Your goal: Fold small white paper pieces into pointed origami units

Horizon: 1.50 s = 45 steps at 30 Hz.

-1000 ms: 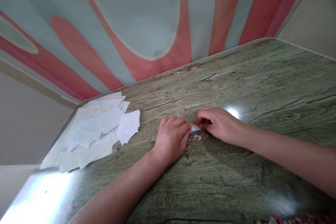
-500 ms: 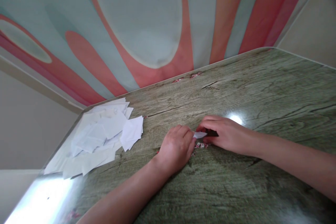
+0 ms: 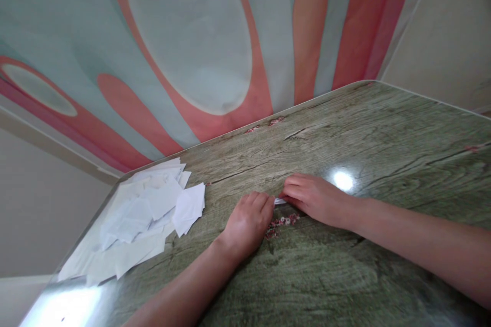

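Between my two hands a small folded piece of white paper (image 3: 280, 201) shows as a narrow strip just above the wood-patterned table. My left hand (image 3: 250, 218) is closed, its fingers wrapped round the left end of the paper. My right hand (image 3: 312, 195) pinches the right end, fingers pressed together and pointing left. Most of the paper is hidden behind the fingers, so its full shape cannot be told. Beneath the hands, a printed flower pattern (image 3: 286, 220) shows on the tabletop.
A loose, spread heap of white paper sheets (image 3: 132, 214) lies on the table's left side. At its right edge sits a small stack of paper squares (image 3: 190, 208). The table (image 3: 364, 276) meets a patterned wall (image 3: 184, 36) along its far edge.
My right hand has moved left, closer to my left hand, and its fingers have closed on the paper. Less of the paper shows now. The camera view has shifted slightly.
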{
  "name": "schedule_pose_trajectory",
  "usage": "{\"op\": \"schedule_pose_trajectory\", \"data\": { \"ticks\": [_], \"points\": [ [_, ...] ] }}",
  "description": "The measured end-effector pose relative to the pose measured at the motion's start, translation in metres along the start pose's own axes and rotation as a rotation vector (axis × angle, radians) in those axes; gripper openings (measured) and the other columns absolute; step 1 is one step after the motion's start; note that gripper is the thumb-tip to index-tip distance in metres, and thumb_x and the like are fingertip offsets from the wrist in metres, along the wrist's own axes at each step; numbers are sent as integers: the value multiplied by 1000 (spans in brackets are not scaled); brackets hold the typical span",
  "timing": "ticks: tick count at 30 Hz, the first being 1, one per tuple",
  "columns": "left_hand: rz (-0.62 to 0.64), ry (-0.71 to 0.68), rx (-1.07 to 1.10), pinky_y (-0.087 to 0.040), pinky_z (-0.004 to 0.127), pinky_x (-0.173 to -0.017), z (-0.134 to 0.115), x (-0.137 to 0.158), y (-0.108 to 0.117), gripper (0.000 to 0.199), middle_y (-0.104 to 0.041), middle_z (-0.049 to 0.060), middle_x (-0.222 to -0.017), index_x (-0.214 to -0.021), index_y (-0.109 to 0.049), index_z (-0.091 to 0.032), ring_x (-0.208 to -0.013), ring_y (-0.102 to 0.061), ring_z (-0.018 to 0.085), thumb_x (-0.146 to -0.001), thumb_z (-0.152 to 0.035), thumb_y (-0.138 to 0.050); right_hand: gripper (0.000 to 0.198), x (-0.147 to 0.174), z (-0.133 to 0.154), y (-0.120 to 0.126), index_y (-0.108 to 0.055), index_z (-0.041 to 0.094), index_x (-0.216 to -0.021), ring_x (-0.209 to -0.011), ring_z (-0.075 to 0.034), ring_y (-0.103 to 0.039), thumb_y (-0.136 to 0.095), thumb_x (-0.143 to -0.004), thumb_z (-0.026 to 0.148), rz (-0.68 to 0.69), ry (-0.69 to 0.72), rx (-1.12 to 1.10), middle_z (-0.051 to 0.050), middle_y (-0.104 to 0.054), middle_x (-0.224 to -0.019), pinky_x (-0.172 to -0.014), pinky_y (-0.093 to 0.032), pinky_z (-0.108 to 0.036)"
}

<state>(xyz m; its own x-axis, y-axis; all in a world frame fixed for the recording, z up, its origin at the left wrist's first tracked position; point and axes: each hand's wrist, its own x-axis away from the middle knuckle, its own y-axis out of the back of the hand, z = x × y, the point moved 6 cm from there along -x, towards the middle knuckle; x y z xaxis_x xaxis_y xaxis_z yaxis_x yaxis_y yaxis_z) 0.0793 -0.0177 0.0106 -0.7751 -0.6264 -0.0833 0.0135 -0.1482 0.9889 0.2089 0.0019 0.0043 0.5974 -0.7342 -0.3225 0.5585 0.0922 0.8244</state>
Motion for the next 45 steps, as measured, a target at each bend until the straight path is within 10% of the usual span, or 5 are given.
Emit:
{"op": "schedule_pose_trajectory", "data": {
  "ticks": [6,14,23,35,45],
  "points": [
    [-15,54,84,-47,32,-71,9,-13,3,25,-62,6,-79,-82,-61,-16,-76,-58,19,-94,-22,-40,20,-2,-10,9,-69,19,-88,-84,-17,-59,-49,-92,20,-93,-136,-227,-4,-66,-85,-78,-45,-31],
    [-59,631,1130,-42,23,-57,36,-14,-6,31,-65,0,-65,-76,-70,-16,-59,-56,13,-86,-41,-54,24,0,-21,17,-67,19,-94,-81,-17,-64,-58,-85,40,-157,-464,-729,-1,-71,-90,-73,-47,-28],
    [-121,682,1403,-44,23,-61,26,-5,-8,21,-67,2,-70,-76,-69,-15,-62,-57,12,-75,-36,-69,19,1,-1,27,-67,21,-71,-68,-14,-60,-59,-85,31,-166,-488,-543,3,-67,-69,-64,-42,-25],
    [-203,712,1937,-48,24,-61,25,-6,-11,22,-67,2,-72,-85,-56,-14,-63,-67,15,-75,-25,-73,14,2,10,26,-63,25,-94,-81,-13,-62,-58,-84,16,-307,-306,-491,3,-68,-89,-74,-46,-25],
    [-216,620,1905,-51,26,-63,24,-8,-9,18,-66,4,-82,-97,-60,-14,-69,-66,15,-82,-24,-65,13,3,3,21,-64,26,-98,-84,-14,-65,-55,-88,26,-243,-399,-605,2,-70,-93,-76,-50,-27]
  ]
}}
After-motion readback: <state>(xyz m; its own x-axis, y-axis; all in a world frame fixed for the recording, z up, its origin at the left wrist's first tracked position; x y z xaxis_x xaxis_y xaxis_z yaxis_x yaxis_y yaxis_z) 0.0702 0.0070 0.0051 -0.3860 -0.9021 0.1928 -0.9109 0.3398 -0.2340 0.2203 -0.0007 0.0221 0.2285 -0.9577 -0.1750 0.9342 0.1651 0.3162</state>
